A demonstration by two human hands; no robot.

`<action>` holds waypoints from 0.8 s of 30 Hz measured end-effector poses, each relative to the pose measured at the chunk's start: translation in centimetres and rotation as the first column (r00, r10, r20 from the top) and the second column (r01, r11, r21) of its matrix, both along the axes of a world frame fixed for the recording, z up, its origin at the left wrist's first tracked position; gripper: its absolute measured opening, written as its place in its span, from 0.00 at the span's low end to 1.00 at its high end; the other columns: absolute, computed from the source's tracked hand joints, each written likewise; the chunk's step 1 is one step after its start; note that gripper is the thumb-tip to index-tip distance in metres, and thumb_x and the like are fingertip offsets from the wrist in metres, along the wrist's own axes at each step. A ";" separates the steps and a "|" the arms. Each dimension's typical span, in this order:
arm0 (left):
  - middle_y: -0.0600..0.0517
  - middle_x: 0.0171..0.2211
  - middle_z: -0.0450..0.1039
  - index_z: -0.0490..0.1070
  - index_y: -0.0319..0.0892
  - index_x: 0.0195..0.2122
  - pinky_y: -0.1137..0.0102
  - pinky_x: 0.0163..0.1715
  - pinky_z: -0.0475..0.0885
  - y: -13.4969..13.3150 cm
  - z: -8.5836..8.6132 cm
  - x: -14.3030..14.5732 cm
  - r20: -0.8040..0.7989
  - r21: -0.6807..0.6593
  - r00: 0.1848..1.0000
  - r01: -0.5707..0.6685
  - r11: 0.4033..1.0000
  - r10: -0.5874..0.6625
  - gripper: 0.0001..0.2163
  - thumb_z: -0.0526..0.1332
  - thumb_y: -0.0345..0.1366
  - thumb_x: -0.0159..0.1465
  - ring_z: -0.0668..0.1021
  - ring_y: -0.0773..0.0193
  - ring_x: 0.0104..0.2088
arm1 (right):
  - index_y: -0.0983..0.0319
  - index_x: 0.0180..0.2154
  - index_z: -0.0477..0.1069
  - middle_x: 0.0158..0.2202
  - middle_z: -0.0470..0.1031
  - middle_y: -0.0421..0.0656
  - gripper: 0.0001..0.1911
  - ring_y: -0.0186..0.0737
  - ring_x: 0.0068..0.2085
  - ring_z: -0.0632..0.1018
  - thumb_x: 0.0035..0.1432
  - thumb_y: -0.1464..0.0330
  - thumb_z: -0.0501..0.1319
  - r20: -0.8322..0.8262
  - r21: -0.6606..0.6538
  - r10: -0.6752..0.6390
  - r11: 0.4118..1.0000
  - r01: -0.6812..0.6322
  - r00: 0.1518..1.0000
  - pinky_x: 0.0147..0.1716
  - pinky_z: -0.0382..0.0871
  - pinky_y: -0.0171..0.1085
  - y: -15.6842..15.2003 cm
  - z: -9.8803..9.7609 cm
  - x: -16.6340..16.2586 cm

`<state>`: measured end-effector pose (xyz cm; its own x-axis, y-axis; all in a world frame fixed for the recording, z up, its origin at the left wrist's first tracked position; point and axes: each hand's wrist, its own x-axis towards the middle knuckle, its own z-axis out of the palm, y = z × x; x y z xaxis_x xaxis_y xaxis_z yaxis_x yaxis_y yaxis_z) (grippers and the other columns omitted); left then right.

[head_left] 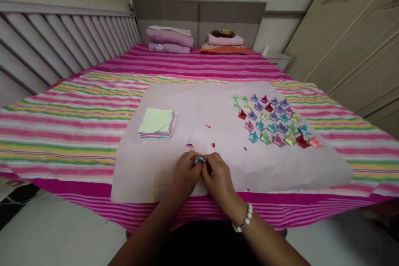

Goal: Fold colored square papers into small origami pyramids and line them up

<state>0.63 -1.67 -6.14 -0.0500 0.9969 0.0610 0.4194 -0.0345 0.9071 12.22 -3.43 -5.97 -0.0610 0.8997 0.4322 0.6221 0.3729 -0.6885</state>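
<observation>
Over on the left, a slatted railing (68,37) runs along the striped bed (75,129), its near end cut off from sight. Moving right, there's the stack of square papers (156,121), pale yellow-green on top, the lower colours showing only as thin edges. It sits just inside the left edge of the big pale sheet (183,102), whose near edge reaches the magenta border of the bed.

Now the left hand (188,170), low over the sheet's near part, fingers curled in, thumb and fingertips pinched on a little piece of light-blue paper (200,160). There it is, right between the two hands; just its upper bit peeks out, fingers covering the rest, so its full shape can't be read. The right hand (218,174) meets it from the other side, knuckles bent, its fingertips closed narrowly at the same paper; how firmly it grips, I can't tell. Both forearms angle inward, elbows out of sight, a white bead bracelet (244,221) round the right wrist.

Beyond the hands, small red scraps (189,145) dot a broad stretch of sheet. Far right, rows of folded paper shapes (274,116) crowd together, some overlapping, well apart from the right hand.
</observation>
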 end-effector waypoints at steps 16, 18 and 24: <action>0.52 0.34 0.72 0.73 0.43 0.37 0.68 0.35 0.70 -0.7 0.6 0.0 -0.184 0.126 0.983 0.003 0.992 0.020 0.11 0.56 0.24 0.56 0.74 0.63 0.34 | 0.62 0.36 0.72 0.33 0.71 0.44 0.09 0.40 0.32 0.73 0.55 0.76 0.56 -0.159 -0.107 -0.018 0.994 0.001 0.987 0.32 0.68 0.37 0.3 -0.6 0.1; 0.51 0.35 0.72 0.74 0.44 0.38 0.68 0.36 0.71 -1.0 0.7 0.1 -0.215 0.161 0.977 0.037 0.986 -0.001 0.12 0.56 0.24 0.57 0.75 0.63 0.36 | 0.61 0.33 0.72 0.31 0.73 0.43 0.08 0.39 0.31 0.73 0.55 0.75 0.56 -0.241 -0.167 -0.006 0.985 -0.036 0.970 0.31 0.67 0.36 0.5 -0.5 0.2; 0.50 0.36 0.73 0.71 0.44 0.47 0.70 0.32 0.72 -1.5 0.8 0.2 -0.304 0.216 0.952 0.033 0.976 0.035 0.17 0.56 0.25 0.58 0.77 0.63 0.33 | 0.61 0.33 0.72 0.28 0.74 0.40 0.07 0.38 0.29 0.73 0.57 0.71 0.55 -0.429 -0.268 -0.019 0.958 -0.107 0.903 0.30 0.66 0.35 0.8 -0.6 0.1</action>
<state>0.87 -3.14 -5.29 0.0036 0.9578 0.2875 0.6742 -0.2147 0.7066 12.27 -2.66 -6.53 0.0286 0.9870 0.1584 0.2360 0.1473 -0.9605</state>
